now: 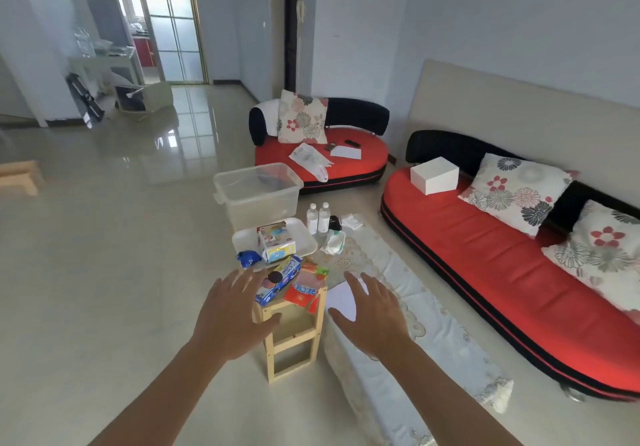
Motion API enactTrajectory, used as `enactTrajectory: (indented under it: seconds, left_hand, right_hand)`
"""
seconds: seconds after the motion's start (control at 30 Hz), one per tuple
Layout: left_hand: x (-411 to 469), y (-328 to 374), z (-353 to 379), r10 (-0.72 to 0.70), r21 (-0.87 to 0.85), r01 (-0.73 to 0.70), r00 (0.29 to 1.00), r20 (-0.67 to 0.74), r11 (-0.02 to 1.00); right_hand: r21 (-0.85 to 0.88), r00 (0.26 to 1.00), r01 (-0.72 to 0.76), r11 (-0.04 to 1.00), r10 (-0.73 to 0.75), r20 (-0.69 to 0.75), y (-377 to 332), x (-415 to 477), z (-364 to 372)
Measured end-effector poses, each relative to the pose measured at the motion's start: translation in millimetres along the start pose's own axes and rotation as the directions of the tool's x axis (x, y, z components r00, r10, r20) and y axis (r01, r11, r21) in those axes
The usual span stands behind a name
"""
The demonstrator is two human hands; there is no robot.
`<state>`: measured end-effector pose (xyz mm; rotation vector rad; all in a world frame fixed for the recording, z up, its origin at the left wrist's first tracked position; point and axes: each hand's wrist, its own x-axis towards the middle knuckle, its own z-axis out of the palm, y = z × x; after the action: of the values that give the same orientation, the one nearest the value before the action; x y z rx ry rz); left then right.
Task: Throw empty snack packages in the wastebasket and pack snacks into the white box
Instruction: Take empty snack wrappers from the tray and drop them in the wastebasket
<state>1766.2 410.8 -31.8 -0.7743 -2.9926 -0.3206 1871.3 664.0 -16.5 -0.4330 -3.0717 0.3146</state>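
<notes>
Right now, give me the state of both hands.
Left hand: open, fingers spread, holding nothing.
Right hand: open, fingers spread, holding nothing.

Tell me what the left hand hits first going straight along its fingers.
Probably the blue cookie box on the wooden stool: the left hand, open, points at its near end. Height above it is unclear.

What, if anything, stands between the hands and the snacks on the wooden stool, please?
Nothing visible does. The left hand and right hand hover open near the snacks on the stool.
</notes>
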Motion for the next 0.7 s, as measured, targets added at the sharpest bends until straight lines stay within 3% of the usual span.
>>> enactTrajectory:
  seconds: [0.23,0.7]
  left_hand:
    - [41.7,-27.7,7.8,0.042,0.013,-0.043,0.997,0.069,0.999]
    - [194.7,-36.0,113.0,0.113,-0.064,-0.108,0.99,0.085,0.992]
  right_hand:
    - [-0.015,0.998,-0.021,1.0,0.022,0.063,-27.5,43.1,33.4]
    - [0.061,0.978,-0.096,0.994,0.082,0.19,21.0,188.2,111.8]
